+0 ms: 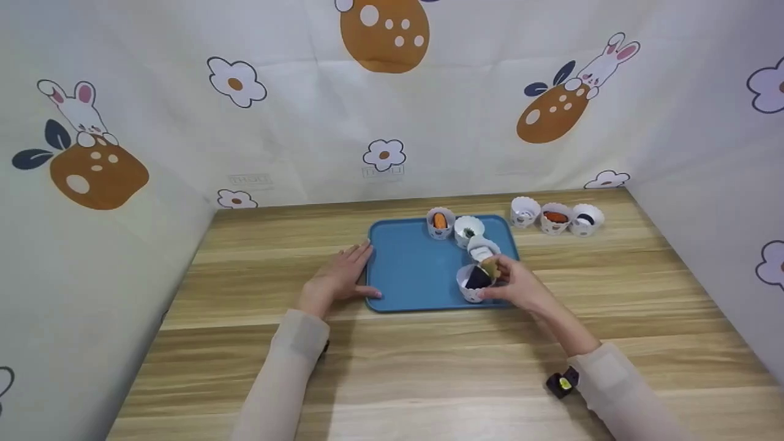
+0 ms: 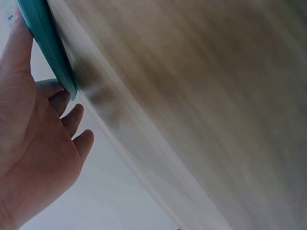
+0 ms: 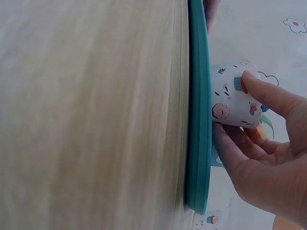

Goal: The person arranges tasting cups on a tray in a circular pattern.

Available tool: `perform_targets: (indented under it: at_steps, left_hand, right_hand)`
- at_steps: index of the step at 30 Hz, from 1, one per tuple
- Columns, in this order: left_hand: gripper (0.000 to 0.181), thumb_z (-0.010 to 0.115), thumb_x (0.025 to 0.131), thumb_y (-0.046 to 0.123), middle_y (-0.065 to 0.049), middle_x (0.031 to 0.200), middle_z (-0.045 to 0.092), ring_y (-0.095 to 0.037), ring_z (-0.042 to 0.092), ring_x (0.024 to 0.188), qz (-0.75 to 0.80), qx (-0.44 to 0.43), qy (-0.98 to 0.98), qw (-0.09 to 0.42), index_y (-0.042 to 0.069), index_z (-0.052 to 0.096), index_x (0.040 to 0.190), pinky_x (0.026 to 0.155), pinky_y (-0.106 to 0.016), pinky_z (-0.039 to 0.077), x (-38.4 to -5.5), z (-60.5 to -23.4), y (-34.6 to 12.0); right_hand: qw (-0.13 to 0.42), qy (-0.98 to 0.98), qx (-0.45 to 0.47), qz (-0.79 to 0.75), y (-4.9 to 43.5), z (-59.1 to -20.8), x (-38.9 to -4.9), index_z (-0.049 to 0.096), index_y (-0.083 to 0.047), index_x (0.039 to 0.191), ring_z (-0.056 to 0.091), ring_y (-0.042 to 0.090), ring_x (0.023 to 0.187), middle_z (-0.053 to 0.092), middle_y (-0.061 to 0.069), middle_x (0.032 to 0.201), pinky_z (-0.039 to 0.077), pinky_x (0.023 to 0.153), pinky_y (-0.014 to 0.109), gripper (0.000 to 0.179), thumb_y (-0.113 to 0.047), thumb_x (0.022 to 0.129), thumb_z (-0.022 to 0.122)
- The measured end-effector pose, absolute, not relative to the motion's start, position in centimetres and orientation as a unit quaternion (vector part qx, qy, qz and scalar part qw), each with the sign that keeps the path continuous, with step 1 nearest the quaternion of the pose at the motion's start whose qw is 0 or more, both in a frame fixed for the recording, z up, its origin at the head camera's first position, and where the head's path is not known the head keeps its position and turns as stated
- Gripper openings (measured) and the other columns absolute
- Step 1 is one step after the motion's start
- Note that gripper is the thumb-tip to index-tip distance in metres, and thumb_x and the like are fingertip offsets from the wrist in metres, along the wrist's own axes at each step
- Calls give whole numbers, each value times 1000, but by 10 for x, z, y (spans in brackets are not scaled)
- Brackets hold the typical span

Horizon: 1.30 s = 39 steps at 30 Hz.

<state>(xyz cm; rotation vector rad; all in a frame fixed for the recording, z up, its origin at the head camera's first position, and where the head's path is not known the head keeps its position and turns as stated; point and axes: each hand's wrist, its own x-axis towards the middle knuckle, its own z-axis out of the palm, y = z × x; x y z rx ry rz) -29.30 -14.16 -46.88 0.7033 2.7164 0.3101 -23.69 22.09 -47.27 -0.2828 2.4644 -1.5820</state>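
A blue tray lies on the wooden table. My left hand rests at the tray's left edge, fingers on the rim and thumb at the near corner; in the left wrist view the other fingers bend loosely beside it. On the tray's near right part, my right hand grips a white printed paper cup between thumb and fingers. A black triangular piece and a brown piece show at that cup's mouth. Just behind, a tilted paper cup has white contents.
Farther back on the tray stand a cup with an orange piece and a cup with green bits. Right of the tray are three more paper cups, one with red filling. A patterned cloth borders the table.
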Motion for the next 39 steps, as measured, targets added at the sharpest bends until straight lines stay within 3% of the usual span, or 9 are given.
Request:
perform_targets:
  at_steps: [16,26,33,39]
  left_hand:
    - [102,67,89,56,-16,169,7,-36,11,156,101,243,951,162,3,14,160,128,-50,12,-294,-469,-143]
    - [104,66,88,58,-13,169,7,-33,10,157,94,241,953,160,5,14,160,128,-48,12,-295,-473,-142]
    - [104,65,88,60,-13,169,7,-33,11,157,90,240,954,159,6,14,160,128,-48,13,-295,-473,-142]
    - [103,66,89,58,-14,169,6,-33,9,157,99,240,952,163,5,13,160,129,-48,12,-294,-471,-142]
  right_hand:
    - [113,885,-74,-446,215,-463,-236,52,10,124,60,32,111,62,25,119,52,96,44,61,-11,77,84]
    - [118,883,-86,-446,221,-462,-235,52,12,120,62,31,108,60,24,115,55,86,32,55,-7,78,83]
    - [132,868,-92,-470,228,-458,-235,47,14,126,65,41,112,56,30,121,59,88,35,59,-6,81,80]
    - [136,860,-99,-482,237,-454,-236,48,13,129,65,42,112,58,32,124,59,91,37,57,-7,84,77]
